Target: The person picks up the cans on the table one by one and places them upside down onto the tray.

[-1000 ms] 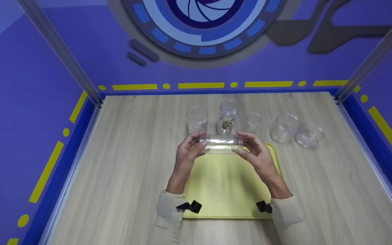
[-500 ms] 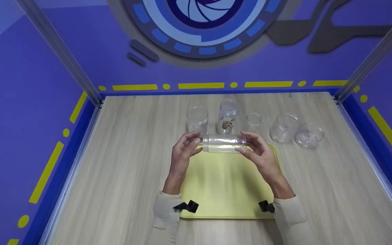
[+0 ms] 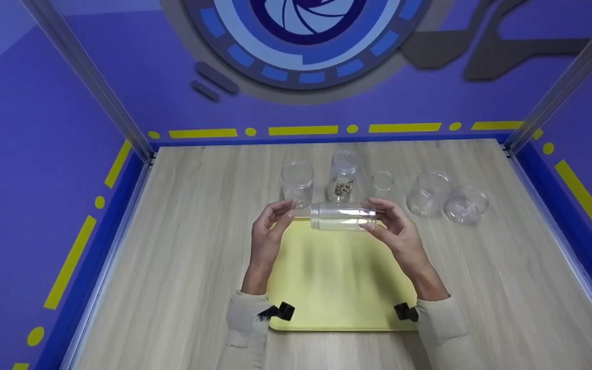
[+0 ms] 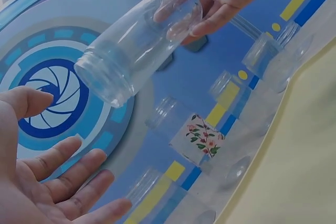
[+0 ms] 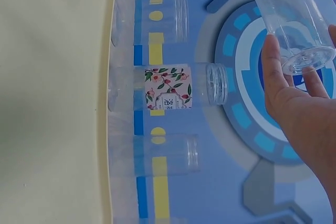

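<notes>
A yellow tray (image 3: 342, 288) lies nearest. Above it, the right hand (image 3: 401, 234) pinches a sideways clear screw-neck jar (image 3: 337, 220) by its base; at the jar's nine o'clock, the left hand (image 3: 266, 236) spreads loosely, clear of its mouth. Beyond, a flower-labelled jar (image 3: 343, 185) stands at twelve, a plain jar (image 3: 297, 180) at ten.

A narrow gap separates the left hand (image 3: 266, 237) from the mouth of the clear bottle (image 3: 338, 217), which the right hand (image 3: 400, 234) holds above the yellow tray (image 3: 337, 288). Upright containers obstruct forward passage: the left jar (image 3: 297, 179), floral-label jar (image 3: 343, 174) and narrow jar (image 3: 382, 182), with slim gaps between, then two wide jars (image 3: 426, 198), overlapping in view. The tabletop (image 3: 193, 246) beyond the left hand provides unobstructed sideways access.
</notes>
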The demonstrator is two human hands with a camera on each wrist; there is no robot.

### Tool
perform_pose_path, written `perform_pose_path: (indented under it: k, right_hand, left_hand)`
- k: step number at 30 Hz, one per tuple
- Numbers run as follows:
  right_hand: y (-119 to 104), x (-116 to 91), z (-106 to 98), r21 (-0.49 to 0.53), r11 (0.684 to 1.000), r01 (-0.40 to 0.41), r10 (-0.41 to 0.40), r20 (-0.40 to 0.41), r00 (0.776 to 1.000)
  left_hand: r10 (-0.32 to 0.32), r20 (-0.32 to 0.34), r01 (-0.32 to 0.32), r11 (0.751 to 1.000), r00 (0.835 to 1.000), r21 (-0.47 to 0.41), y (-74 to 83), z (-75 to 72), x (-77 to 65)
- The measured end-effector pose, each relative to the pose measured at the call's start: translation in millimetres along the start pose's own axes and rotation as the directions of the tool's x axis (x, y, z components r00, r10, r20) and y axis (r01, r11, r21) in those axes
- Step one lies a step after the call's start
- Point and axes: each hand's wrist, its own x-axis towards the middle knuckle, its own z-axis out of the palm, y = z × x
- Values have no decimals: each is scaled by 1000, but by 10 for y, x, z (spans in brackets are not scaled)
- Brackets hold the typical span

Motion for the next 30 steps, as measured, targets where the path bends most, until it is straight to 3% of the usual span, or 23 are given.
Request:
perform_pose_path:
  k: [10,25,30]
  right_hand:
    - [-12,8,-38,-38,999,17,-18,-18,1000]
    - [-3,2,-100,-62,998,-15,12,-55,998]
    - [-2,1,-115,-64,998,-22,18,-60,998]
  left_hand:
    - [-24,-74,32,992,997,121,-48,-99,1]
    - [-39,-105,63,968,994,242,-158,-201,14]
    - [-54,-119,90,944,991,317,-232,-237,22]
